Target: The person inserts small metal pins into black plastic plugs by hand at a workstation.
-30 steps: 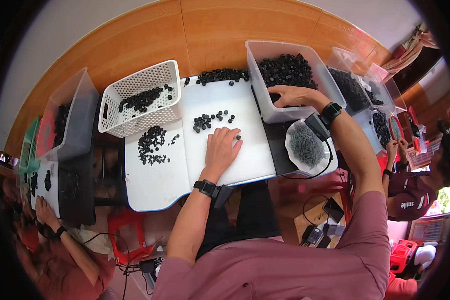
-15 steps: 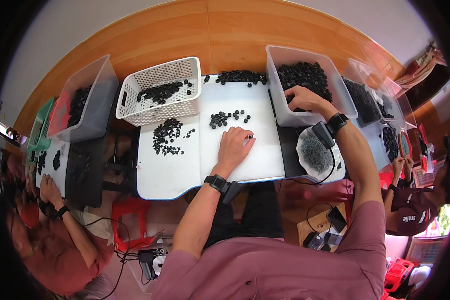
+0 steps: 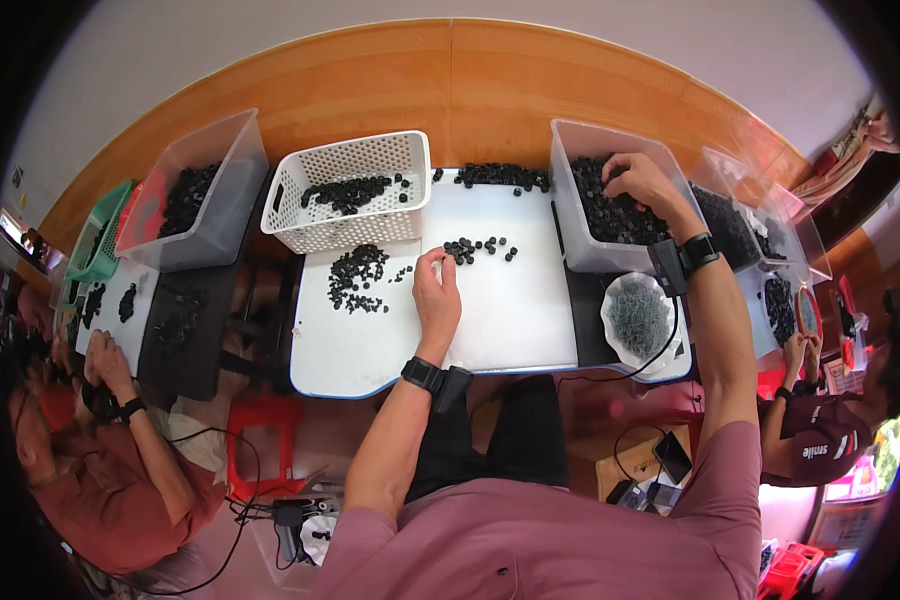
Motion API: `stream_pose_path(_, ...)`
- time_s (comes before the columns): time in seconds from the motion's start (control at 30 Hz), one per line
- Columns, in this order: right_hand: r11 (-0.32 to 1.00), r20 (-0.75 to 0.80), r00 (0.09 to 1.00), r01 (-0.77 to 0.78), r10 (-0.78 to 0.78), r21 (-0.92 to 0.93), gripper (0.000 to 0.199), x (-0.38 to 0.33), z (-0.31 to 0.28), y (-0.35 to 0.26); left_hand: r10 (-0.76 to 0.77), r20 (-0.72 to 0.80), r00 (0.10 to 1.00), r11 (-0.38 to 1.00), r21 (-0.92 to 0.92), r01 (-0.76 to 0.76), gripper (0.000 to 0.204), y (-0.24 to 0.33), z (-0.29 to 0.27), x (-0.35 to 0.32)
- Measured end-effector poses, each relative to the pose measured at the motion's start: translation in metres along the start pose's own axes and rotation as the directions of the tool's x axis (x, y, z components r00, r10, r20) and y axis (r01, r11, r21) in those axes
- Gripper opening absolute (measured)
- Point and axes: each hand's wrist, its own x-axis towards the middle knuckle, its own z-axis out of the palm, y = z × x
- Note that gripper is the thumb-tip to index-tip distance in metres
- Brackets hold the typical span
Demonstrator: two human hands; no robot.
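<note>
From the head view, your left hand (image 3: 437,300) rests palm down on the white tray (image 3: 515,320), fingers curled loosely with the tips at the near edge of a small cluster of black parts (image 3: 478,248); whether a piece is pinched under those fingertips you cannot tell from here. Your right hand (image 3: 638,182) is plunged into the clear plastic bin (image 3: 582,245) at the tray's right edge, fingers bent into the heap of black pieces inside, and it is hidden whether they have closed on a handful or lie slack. By the look of it you are in the middle of sorting: 1 hand picks over the loose cluster while the other draws from the stock, and a next move would call for a fine pinch on 1 small piece without scattering its neighbours. The pieces are small, dark, matte and roundish, likely to roll on the smooth, glossy tray. A larger loose pile (image 3: 358,276) lies to the left of your hand, just in front of the white lattice basket (image 3: 345,165), whose perforated walls hold more. Beside the bin sits a white bowl (image 3: 638,320) of thin grey wiry bits.
</note>
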Motion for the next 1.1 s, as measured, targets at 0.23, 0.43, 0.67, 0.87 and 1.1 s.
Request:
stream_pose_path(0.23,0.974,0.072,0.973,0.216,-0.221,0.074,0.019,0.003,0.027,-0.091,-0.084,0.067,0.994,0.991,-0.098,0.091,0.023,0.006,0.005,-0.002)
stream_pose_path(0.43,0.962,0.267,0.927,0.273,-0.263,0.001,0.02,-0.004,0.177,-0.102,-0.11,0.041,0.993,0.987,-0.11,0.114,0.021,0.0,-0.004,-0.002)
stream_pose_path(0.67,0.845,-0.162,0.84,0.474,-0.518,-0.247,0.022,-0.046,0.281,-0.041,-0.064,0.011,0.998,0.992,-0.113,0.065,0.022,0.001,0.003,-0.003)
stream_pose_path(0.87,0.763,-0.272,0.722,0.537,-0.637,-0.36,0.028,-0.055,0.286,-0.026,-0.02,0.047,0.999,1.0,0.007,0.02,0.023,-0.004,0.001,0.0)
stream_pose_path(1.1,0.759,-0.307,0.701,0.534,-0.644,-0.372,0.04,-0.054,0.284,-0.019,-0.047,0.056,0.997,0.999,0.012,0.047,0.024,-0.002,0.002,-0.002)
